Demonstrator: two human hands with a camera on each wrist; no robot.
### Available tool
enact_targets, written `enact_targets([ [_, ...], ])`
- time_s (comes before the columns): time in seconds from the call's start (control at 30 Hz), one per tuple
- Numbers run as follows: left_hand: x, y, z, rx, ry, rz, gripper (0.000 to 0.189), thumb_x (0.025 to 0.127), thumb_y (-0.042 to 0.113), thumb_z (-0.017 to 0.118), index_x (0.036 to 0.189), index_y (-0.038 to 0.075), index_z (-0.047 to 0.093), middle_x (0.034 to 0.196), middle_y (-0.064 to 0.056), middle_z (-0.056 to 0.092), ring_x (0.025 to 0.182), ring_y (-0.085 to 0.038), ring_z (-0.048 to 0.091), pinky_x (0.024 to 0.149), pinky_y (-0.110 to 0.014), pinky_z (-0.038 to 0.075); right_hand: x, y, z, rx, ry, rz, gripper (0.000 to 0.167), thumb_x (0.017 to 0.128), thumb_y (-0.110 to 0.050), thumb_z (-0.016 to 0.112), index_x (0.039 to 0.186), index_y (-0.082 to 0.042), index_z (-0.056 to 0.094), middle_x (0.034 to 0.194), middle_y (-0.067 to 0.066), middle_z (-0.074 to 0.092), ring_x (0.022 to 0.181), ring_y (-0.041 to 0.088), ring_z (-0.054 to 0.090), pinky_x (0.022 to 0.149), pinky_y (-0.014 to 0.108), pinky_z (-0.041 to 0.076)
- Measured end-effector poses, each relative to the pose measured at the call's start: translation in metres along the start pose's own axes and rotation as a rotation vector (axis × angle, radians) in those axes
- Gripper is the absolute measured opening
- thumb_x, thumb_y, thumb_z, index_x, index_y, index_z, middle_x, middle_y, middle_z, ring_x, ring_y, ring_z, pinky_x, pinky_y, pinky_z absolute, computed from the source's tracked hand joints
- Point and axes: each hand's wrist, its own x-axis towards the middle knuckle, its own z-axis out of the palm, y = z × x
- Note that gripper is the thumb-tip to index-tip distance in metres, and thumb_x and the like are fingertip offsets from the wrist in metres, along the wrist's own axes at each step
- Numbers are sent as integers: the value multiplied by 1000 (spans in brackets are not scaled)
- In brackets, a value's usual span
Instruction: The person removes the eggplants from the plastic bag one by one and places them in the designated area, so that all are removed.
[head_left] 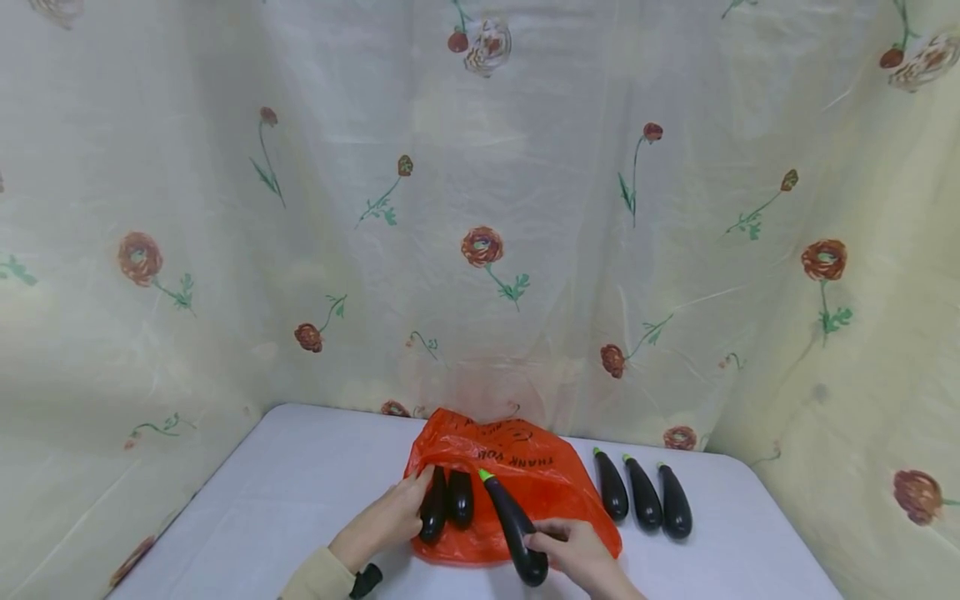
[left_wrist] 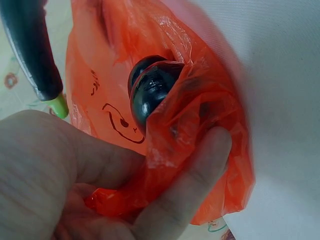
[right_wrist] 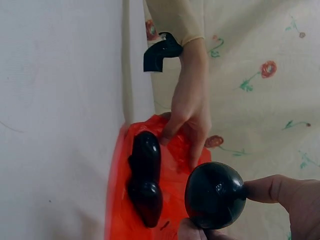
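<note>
Eggplant (head_left: 508, 517) in the right hand (head_left: 576, 550) slants across the front of the red bag (head_left: 517, 546), its green tip towards 11 o'clock at the bag's mouth and its blunt end towards 5. In the right wrist view it is seen end-on, so its length and tip are hidden; the left wrist view crops its blunt end at the frame edge. Whether it touches the bag is hard to tell.

The right hand pinches it near the blunt end, closed to the eggplant's thickness. The right wrist view shows the thumb (right_wrist: 272, 189) pressed on at 3 o'clock; the fingertips at 6 are mostly hidden. The left hand (head_left: 393, 517), at the bag's 9 o'clock side, has its thumb and fingers nearly closed on a bunched fold of the bag's edge. The lower frame edge cuts off both arms in the head view, and the black wrist mount (head_left: 366, 581) beneath the left sleeve (head_left: 321, 577) is partly covered.

The bag's mouth faces 6 o'clock. Two bagged eggplants (head_left: 461, 504) lie in it side by side, blunt ends showing, upper ends covered by plastic; its depths cannot be made out. Creases break up its printed lettering. Three loose eggplants (head_left: 643, 493) lie at its 3 o'clock on the table (head_left: 322, 467).
</note>
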Motion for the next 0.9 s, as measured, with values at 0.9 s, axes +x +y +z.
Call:
enact_targets([
  [0.9,-1,2,-1,-16,-19,-35,69,84,-5,63,146,-5,34,147,-22,43,131,-37,48,103,-59,40,21,19,-90,115,182,-25,53,94,-33,56,124,11,57,126,30,58,111,37,61,100,53,46],
])
